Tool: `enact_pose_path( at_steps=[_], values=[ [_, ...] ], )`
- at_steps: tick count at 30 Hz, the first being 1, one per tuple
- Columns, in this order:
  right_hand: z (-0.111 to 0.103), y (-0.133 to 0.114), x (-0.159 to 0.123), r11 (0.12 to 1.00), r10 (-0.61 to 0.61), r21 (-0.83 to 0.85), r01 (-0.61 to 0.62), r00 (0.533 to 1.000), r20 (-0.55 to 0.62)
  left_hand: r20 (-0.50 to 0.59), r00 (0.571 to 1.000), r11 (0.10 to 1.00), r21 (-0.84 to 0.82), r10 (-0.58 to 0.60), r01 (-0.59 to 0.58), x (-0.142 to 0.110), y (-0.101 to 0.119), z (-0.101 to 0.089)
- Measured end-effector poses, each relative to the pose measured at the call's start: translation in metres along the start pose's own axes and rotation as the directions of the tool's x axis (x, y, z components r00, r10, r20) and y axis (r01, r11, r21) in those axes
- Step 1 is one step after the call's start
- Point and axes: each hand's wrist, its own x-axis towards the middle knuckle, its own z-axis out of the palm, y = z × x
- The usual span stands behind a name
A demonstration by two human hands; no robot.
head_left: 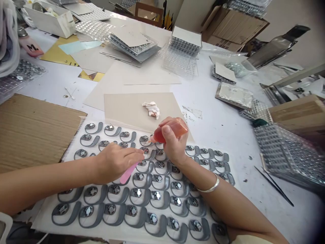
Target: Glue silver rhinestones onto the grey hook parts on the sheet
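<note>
Left hand (115,162): fingers closed on pink flat stick (127,173), upper end hidden. Right hand (174,144): fingers wrapped round translucent orange squeeze bottle (172,129), narrow tip above grey curved pieces (144,166), metal-centred.

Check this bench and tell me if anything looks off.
A crumpled white paper tissue lying on the beige card sheet has a reddish-brown stain along its lower edge. It looks used, perhaps for wiping, and the stain is close in colour to the orange-red squeeze bottle in the right hand.
</note>
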Motion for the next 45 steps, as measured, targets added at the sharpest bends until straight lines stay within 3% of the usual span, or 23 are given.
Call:
enact_pose_path(
  at_steps=[5,10,13,17,21,45],
  values=[
    [0.000,0.003,-0.002,0.999,-0.036,0.012,0.036,0.999,-0.009,-0.012,0.999,0.995,0.084,0.050,-0.049,0.003,0.004,-0.002],
    [-0.001,0.008,-0.003,0.997,0.017,0.078,-0.020,0.999,0.035,0.034,0.998,0.993,0.097,0.058,-0.061,0.000,0.004,0.001],
    [-0.002,0.008,-0.004,1.000,0.021,0.018,-0.021,0.999,0.036,0.051,0.997,0.992,0.107,0.062,-0.067,-0.002,0.004,0.003],
    [-0.002,0.004,-0.004,0.989,-0.096,-0.107,0.102,0.994,0.060,0.066,0.995,0.986,0.143,0.073,-0.082,-0.001,0.007,0.002],
    [-0.001,0.000,-0.006,0.976,-0.135,-0.156,0.154,0.983,0.122,0.116,0.988,0.967,0.220,0.107,-0.130,0.001,0.010,0.001],
    [0.001,0.001,-0.007,0.962,-0.142,-0.206,0.182,0.971,0.193,0.175,0.973,0.924,0.323,0.153,-0.203,0.000,0.017,0.004]
  ],
)
